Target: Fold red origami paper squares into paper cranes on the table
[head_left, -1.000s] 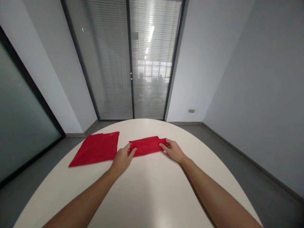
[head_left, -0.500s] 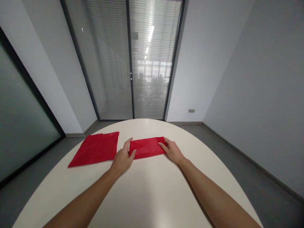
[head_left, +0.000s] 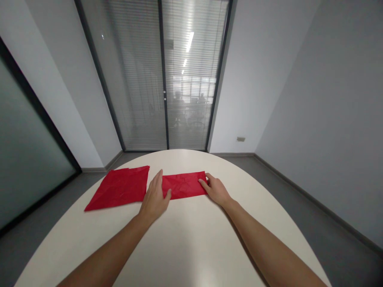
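Observation:
A folded red sheet (head_left: pixel 184 185), thin and creased, lies as a long strip on the round table; whether it is plastic, cloth or paper I cannot tell. At its left end is my left hand (head_left: pixel 154 199), open, fingers stretched out together and the thumb apart beside the strip's lower left corner. My right hand (head_left: pixel 218 190) pinches the strip's right end, with the thumb on top and the fingertips partly hidden behind the edge. Left of my left hand, a larger red sheet or stack of sheets (head_left: pixel 119 189) is spread flat.
The white round table (head_left: pixel 185 243) curves away on both sides. Beyond it stand a glass partition with blinds (head_left: pixel 143 99) and a pale wall (head_left: pixel 248 79) with a small outlet (head_left: pixel 241 139). A frosted glass panel (head_left: pixel 26 139) is at the left.
My left hand's fingers have straightened and come off their bent hold at the strip's left end. My right hand keeps its pinch, and the strip has barely shifted left.

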The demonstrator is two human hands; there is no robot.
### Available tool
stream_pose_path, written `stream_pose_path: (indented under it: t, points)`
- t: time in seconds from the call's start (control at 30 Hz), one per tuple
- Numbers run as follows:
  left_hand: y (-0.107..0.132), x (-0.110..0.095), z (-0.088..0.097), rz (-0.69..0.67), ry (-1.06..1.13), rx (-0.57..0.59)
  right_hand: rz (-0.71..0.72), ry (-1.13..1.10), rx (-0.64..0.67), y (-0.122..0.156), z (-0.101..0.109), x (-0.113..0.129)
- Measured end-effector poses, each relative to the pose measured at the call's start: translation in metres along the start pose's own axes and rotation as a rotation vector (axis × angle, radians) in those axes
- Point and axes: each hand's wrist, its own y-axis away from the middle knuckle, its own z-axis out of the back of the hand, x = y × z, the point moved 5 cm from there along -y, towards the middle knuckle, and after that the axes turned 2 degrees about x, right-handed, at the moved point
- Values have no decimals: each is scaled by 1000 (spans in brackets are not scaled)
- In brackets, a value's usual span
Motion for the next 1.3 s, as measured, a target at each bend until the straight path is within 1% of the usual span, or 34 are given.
stream_pose_path:
  t: [0.03,0.07,0.13,0.2,0.23,0.3,0.37,0.4,0.43,0.47,0.53,0.57,0.63,0.67,0.73,0.87,0.97,1.03,1.07,1.1,1.17,1.23,1.27,1.3]
  points:
    - [1,-6,1,-70,-23,-12,4,10,0,0,0,1]
    - [2,-11,0,-136,-38,6,9,23,2,1,-1,2]
    - [5,-19,-6,-236,-33,115,13,51,12,1,-2,2]
    - [10,-23,-13,-291,-13,247,-3,84,13,1,-2,2]
    - [12,-23,-17,-295,-12,298,-10,105,-7,0,-1,2]
    - [14,-22,-22,-272,-30,368,11,160,-96,1,3,8]
    - [15,-20,-26,-242,-60,416,97,207,-190,4,6,22]
    - [15,-20,-27,-236,-72,435,153,220,-202,7,4,31]
    - [15,-20,-29,-239,-80,451,201,211,-184,10,0,40]
    - [15,-20,-30,-248,-84,463,249,194,-127,13,-6,50]
    - [14,-21,-31,-271,-85,478,318,164,32,21,-23,65]
    - [14,-22,-32,-281,-85,489,323,163,122,24,-32,70]
    - [14,-22,-33,-294,-87,513,292,173,277,29,-46,72]
    - [14,-23,-33,-296,-91,523,264,185,327,30,-50,70]
    - [14,-23,-32,-282,-111,537,202,213,378,29,-52,63]
    - [14,-24,-32,-243,-188,569,83,291,383,20,-44,43]
    - [15,-24,-32,-232,-229,586,-42,360,361,15,-35,29]
    - [15,-23,-33,-231,-233,583,-101,402,308,13,-29,25]
    - [15,-23,-33,-235,-231,580,-94,421,266,13,-25,26]
    - [15,-22,-33,-241,-228,575,-55,431,225,13,-23,30]
    - [16,-20,-34,-261,-218,562,99,408,189,15,-22,43]
    - [17,-19,-35,-287,-200,542,262,326,251,20,-27,55]
    - [17,-18,-35,-297,-189,528,307,280,304,22,-31,59]
    - [17,-17,-36,-303,-180,514,321,242,355,23,-34,61]
